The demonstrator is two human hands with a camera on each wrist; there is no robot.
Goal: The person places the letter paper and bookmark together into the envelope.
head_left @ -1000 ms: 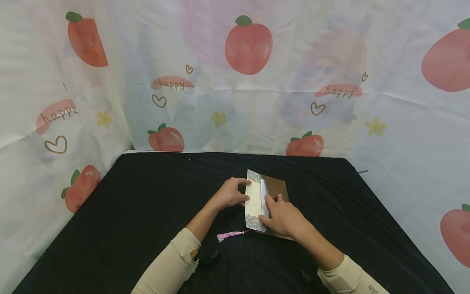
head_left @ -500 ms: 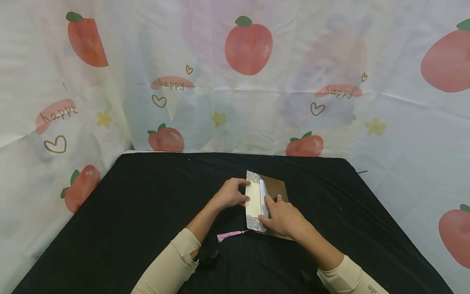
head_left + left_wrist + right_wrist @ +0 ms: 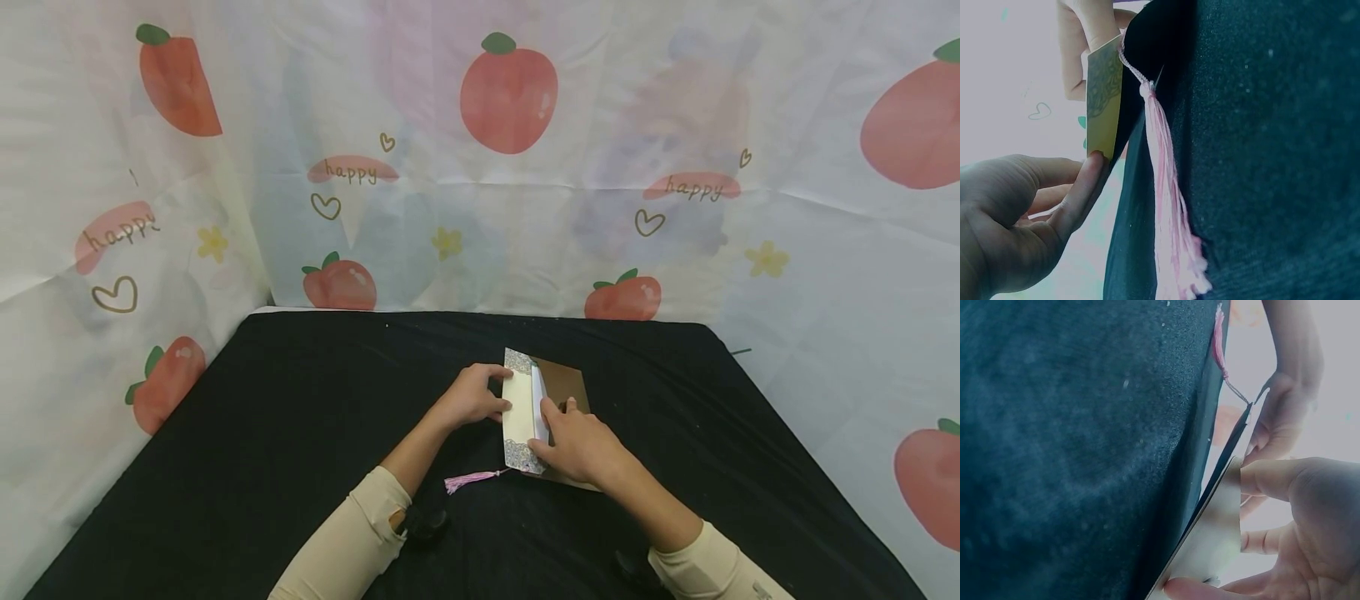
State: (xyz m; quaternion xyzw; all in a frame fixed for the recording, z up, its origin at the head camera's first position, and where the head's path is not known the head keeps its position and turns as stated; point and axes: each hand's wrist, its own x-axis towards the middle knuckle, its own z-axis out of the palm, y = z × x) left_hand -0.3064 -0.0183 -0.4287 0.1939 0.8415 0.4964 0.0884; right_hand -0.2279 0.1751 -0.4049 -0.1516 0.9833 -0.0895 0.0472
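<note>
A folded card lies on the black cloth in the head view. It has a cream panel [image 3: 517,408] with grey lace print at both ends, a white sheet [image 3: 537,387] along its right side and a brown backing [image 3: 566,383]. My left hand [image 3: 472,396] holds the panel's left edge, thumb and forefinger apart on it. From the right, my right hand [image 3: 581,446] grips the card, its thumb at the panel's lower right corner and its forefinger by the white sheet. A pink tassel [image 3: 1169,194] hangs on a cord from the card's near end.
Black cloth [image 3: 300,417] covers the table. Behind and beside it hang pale sheets [image 3: 525,233] printed with fruit, hearts and the word happy. A dark strap-like device [image 3: 426,525] sits at the left wrist.
</note>
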